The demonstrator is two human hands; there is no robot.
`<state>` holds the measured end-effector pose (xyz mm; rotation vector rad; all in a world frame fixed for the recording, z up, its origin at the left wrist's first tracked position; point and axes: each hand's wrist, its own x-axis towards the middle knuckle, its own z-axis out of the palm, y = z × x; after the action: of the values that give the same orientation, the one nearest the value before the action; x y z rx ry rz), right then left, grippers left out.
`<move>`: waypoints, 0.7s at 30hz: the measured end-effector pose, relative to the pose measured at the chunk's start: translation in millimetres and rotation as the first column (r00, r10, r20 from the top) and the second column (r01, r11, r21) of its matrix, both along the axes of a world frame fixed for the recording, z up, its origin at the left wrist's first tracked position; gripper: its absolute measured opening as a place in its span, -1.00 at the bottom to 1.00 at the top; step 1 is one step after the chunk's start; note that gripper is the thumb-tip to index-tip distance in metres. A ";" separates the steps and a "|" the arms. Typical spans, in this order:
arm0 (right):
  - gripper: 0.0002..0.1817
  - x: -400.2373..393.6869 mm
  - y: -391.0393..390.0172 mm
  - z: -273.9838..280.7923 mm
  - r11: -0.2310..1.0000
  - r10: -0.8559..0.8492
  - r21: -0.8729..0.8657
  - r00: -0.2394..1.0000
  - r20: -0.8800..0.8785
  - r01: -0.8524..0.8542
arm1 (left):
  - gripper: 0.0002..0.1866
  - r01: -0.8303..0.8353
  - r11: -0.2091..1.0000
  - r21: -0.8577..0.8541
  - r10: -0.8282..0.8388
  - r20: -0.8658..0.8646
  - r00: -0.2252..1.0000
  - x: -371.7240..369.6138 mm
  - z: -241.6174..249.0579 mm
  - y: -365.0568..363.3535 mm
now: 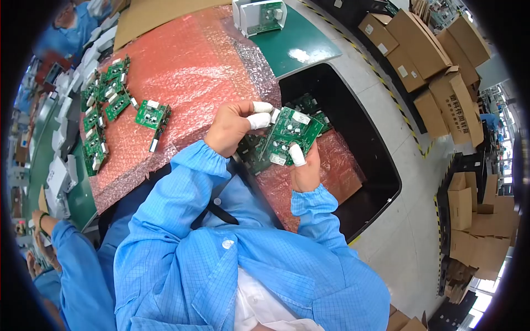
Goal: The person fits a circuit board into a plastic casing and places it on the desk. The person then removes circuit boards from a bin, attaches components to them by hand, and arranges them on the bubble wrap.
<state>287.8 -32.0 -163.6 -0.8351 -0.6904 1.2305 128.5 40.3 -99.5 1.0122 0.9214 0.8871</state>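
A green circuit board with white connectors is held up above a black bin. My right hand grips its lower edge, with a white-covered thumb lying on the board's face. My left hand is closed at the board's upper left corner, its white-covered fingertips pinching by a white connector there. More circuit boards lie in the black bin beneath my hands, partly hidden, along with pink bubble wrap. On the table's red bubble wrap, several circuit boards form a cluster at the left, and a separate pair lies nearer my left hand.
A white holder containing a board stands on the green table at the back. Cardboard boxes are stacked at the right, beyond yellow-black floor tape. Co-workers in blue sleeves are at the left, beside white housings.
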 end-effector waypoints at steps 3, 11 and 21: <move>-0.58 1.3 -0.9 3.4 1.000 -0.005 0.008 0.999 -0.044 0.006 | -0.73 0.016 1.000 -0.023 -0.016 0.029 0.999 3.7 -3.8 3.1; -0.58 12.9 6.1 -11.0 0.999 -0.047 0.001 0.998 0.051 0.047 | -0.76 -0.033 0.996 0.088 0.039 -0.070 0.997 21.1 6.2 7.8; -0.59 14.3 8.2 -7.6 0.999 -0.032 -0.040 0.998 -0.062 0.029 | -0.75 -0.084 0.945 0.318 0.160 -0.221 0.962 26.5 2.4 9.6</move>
<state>302.1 -23.9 -171.2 -0.8335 -0.6028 1.2407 155.0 49.9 -97.0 1.3657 1.0852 1.0479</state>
